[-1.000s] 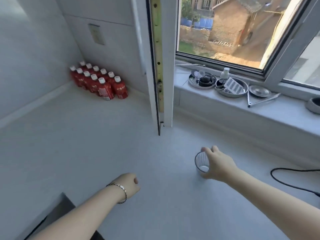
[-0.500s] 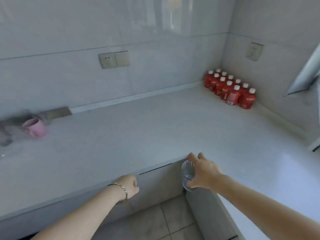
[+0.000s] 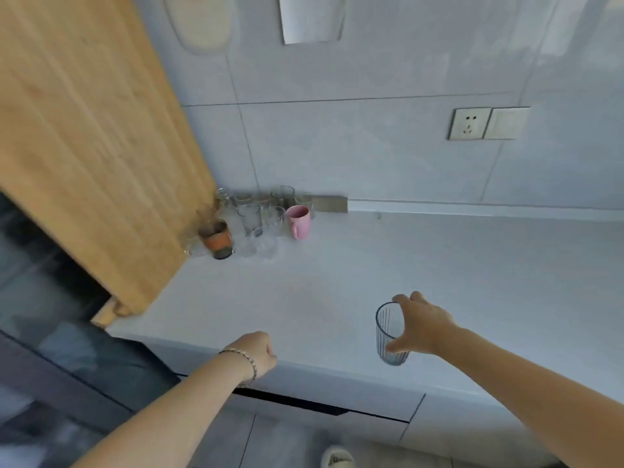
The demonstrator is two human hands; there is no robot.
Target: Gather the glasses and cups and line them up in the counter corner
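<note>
1. Head view, right side: the right hand [image 3: 425, 327] grips a clear ribbed glass [image 3: 388, 336] from its right flank, fingers curled near the rim and thumb low on the wall. The glass is roughly upright, mouth up, and is held in the air over the front edge of the grey counter [image 3: 439, 265].
2. Head view, centre: the left hand [image 3: 260, 352] has its fingers curled under into a fist and holds nothing. It is at the counter's front edge, with a bracelet [image 3: 248, 361] on the wrist.
3. Head view, far left corner: a cluster of clear glasses [image 3: 251, 217] stands against the wall, beside a wooden panel [image 3: 94, 130]. A pink mug [image 3: 299, 220] stands at the cluster's right end, and an orange-banded cup [image 3: 216, 239] at its front left. The held glass is well apart from this group.
4. Head view, wall: a wall socket [image 3: 468, 123] sits just beside a blank switch plate [image 3: 506, 123], above the counter.
</note>
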